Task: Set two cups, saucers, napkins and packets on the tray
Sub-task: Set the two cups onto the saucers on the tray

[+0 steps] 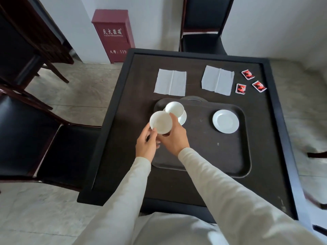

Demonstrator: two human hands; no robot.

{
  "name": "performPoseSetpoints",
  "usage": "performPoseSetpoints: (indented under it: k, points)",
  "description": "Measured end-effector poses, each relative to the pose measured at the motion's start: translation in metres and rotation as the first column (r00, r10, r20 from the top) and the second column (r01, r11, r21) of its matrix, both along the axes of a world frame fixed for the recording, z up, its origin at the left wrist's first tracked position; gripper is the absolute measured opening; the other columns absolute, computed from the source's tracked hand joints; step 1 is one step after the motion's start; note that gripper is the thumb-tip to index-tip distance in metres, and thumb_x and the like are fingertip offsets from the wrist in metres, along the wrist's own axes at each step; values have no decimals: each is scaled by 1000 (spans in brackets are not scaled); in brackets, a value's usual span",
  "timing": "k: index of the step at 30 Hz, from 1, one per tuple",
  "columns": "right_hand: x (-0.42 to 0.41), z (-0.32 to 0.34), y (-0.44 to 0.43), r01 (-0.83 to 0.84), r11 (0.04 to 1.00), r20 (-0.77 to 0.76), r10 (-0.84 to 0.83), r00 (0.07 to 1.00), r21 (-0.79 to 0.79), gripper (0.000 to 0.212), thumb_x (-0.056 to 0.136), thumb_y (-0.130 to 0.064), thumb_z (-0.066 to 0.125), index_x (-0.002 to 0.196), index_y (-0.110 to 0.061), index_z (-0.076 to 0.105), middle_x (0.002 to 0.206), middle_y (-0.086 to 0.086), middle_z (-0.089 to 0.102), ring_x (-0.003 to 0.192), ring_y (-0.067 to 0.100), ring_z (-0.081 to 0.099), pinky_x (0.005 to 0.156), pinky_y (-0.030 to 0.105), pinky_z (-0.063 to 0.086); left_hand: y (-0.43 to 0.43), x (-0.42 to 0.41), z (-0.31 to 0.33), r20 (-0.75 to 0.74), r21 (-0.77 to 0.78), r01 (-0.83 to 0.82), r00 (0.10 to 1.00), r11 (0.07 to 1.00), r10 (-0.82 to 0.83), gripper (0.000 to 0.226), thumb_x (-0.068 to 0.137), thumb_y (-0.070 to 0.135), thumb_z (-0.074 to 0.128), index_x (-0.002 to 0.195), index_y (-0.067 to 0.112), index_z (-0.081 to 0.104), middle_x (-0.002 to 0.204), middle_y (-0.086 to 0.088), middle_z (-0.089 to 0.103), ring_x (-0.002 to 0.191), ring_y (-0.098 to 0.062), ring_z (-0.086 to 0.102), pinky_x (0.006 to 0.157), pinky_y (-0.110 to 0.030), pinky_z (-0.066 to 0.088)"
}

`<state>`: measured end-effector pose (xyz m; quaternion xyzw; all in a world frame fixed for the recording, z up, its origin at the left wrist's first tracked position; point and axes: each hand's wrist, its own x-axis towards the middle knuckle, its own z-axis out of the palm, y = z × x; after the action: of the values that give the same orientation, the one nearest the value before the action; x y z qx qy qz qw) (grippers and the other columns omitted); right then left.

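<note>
Cup (160, 122) held above the left edge of the tray (203, 156), left hand (146, 143) and right hand (174, 137) both curled round it, just before a second cup (174, 108) on its saucer (183, 119). Bare saucer (225, 123) sits at the tray's right; napkins (170, 81) and packets (247, 74) lie on the counter (194, 68) beyond.

Napkins (170, 82) and packets (247, 74) lie behind the tray (203, 156); saucer (225, 121) on it.

Red cabinet (113, 35): "灭火器箱" at top, "火警: 119" lower; small Eng. line illegible.
</note>
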<state>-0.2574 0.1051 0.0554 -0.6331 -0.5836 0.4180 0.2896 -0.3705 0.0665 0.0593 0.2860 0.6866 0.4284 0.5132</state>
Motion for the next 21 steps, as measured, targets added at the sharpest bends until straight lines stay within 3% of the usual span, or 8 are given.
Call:
performPoseSetpoints:
  k: [4,9,12,17,21]
  points:
    - [38,2,-11,11,1000,4,-11,1000,11,80,80,-45,79,146,-30,36,130,-2,62,114,20,62,92,38,57,-8,38,2,-16,-5,8,1000,1000,-8,30,100,40,58,130,48,59,108,26,67,87,-4,73,71,-20,59]
    - [86,0,-19,23,1000,-10,-23,1000,12,78,79,-45,80,143,-32,38,130,-2,61,113,19,62,91,33,54,-17,82,2,11,-8,32,999,999,-31,26,99,40,60,109,65,59,96,35,69,85,9,70,66,-17,57]
    - [112,-3,-20,26,1000,7,-26,1000,9,82,78,-46,80,145,-31,36,133,-2,60,117,21,61,96,40,55,-16,106,-1,17,-5,61,998,998,-61,26,100,40,59,118,58,58,91,40,68,86,8,70,71,-21,59]
    - [146,-12,-17,34,999,11,-34,999,-9,88,76,-47,80,148,-29,33,136,0,58,120,21,58,96,35,52,-13,139,-6,20,11,89,996,996,-89,32,99,43,59,131,50,58,109,29,68,96,-7,73,85,-31,61]
    - [167,-18,-14,49,999,25,-49,999,-15,89,76,-47,81,148,-29,33,138,-1,57,122,21,57,101,41,52,-9,159,-10,25,6,104,994,995,-104,29,100,41,58,124,55,58,112,26,67,90,-2,73,82,-29,61]
